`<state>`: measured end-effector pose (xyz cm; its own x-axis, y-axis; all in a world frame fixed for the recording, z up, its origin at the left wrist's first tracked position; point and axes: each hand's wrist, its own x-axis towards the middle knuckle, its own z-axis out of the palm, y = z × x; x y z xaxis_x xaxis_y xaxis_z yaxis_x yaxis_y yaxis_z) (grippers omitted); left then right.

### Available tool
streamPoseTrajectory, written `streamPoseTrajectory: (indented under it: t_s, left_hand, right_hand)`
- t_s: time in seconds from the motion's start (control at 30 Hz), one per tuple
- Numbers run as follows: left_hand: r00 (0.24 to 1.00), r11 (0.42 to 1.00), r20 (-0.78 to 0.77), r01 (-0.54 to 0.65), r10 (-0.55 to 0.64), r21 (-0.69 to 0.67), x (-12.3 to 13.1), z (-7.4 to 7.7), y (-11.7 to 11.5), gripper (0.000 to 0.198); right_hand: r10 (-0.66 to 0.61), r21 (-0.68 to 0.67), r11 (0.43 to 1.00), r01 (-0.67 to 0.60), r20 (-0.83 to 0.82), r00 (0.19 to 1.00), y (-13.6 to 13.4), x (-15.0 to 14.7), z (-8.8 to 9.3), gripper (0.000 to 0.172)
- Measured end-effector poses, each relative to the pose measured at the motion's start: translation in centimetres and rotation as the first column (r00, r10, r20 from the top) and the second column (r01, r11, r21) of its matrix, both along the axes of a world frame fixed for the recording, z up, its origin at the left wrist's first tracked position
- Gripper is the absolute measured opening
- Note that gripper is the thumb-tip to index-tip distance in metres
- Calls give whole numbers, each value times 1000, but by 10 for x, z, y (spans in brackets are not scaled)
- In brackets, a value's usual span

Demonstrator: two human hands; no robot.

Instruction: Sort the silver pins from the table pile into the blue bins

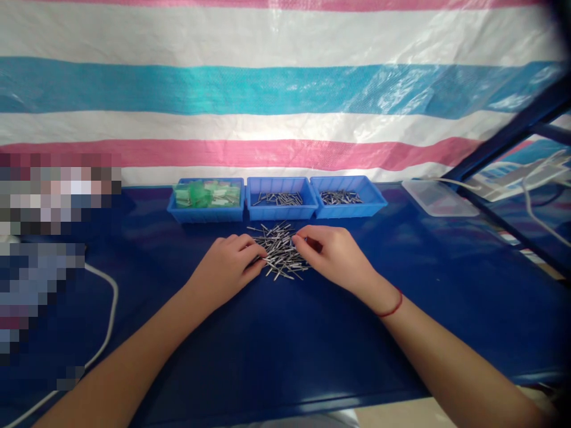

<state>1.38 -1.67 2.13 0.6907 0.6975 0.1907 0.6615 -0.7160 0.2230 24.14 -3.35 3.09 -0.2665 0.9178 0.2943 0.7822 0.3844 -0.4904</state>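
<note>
I see metal pin pile (pixel 281 252), ctr frame on tabletop (pixel 276 339). L hand (pixel 225 264) at its left edge, grip part-curled; R hand (pixel 336 255) at right edge, grip near-pinched. Can't tell if either's holding any.

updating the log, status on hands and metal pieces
Left hand, right hand at opposite sides of loose metal pieces. Heaped before three blue bins. Hands partly cover heap's edges.

The sheet (pixel 285 89) is bright, with white glare toward the right; the counter (pixel 276 345) is dimmer, faintly reflective. Right corners darken; coarse pixelation masks part of the left.
</note>
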Motion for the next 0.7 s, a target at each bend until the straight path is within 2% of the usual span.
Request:
streamPoseTrajectory:
  t_s: [0.2,0.3,0.47,0.57,0.7]
  left_hand:
    - [999,1000,-28,-16,16,2,1,3,-1,19]
    - [997,997,41,-71,71,1,0,6,1,19]
    - [914,962,346,-131,210,-238,1,9,0,20]
    - [882,928,393,-114,259,-354,4,9,-2,22]
    - [870,906,414,-83,269,-415,6,8,-4,23]
  right_hand:
    - [39,-19,999,-39,15,999,-2,-4,-3,24]
    - [59,-37,998,-59,-4,998,-3,-5,-4,25]
    - [111,-98,985,-140,-255,960,-8,-14,-5,13]
    - [101,-119,980,-159,-393,914,-12,-19,-6,16]
    - [74,-93,988,-127,-438,896,-15,-23,-7,19]
